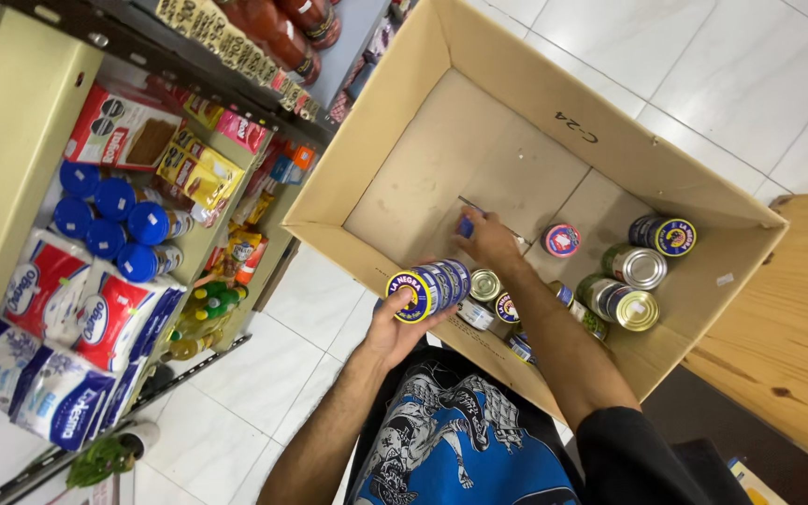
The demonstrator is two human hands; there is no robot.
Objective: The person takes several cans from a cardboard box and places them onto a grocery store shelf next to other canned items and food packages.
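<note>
**Hands at a carton of cans, beside stocked shelves**

Centre of frame: left hand [393,329], palm up, fingers curled around a stack of flat blue-and-yellow cans [430,288]. The stack lies on its side, held at the near rim of the cardboard box [381,150], partly over the box edge.

Just above and right of it: right hand [486,236] reaches down into the box, fingers pinched on a small blue can [465,226] at the box floor. Can mostly hidden by the fingers; cannot tell whether it is lifted or resting.

Box is open-topped, flaps up, fills the upper middle of the frame. Left half of its floor bare cardboard. Right half holds loose cans: a red-and-white-lidded can [561,240] just right of the right hand; a blue-and-yellow can [664,236] and a silver-topped can [637,266] further right; a gold-lidded can [627,307] on its side below those; a few more cans [490,297] under the right forearm, partly hidden.

Left of frame: shelves [11,140] with blue-lidded jars [114,220], red-and-white bags [86,313], yellow cartons [196,168]. Upper centre: dark red bottles [282,28].

Right edge: wooden surface [787,318]. Floor of pale tiles [703,65]. Bottom centre: person's blue printed shirt [451,444].
</note>
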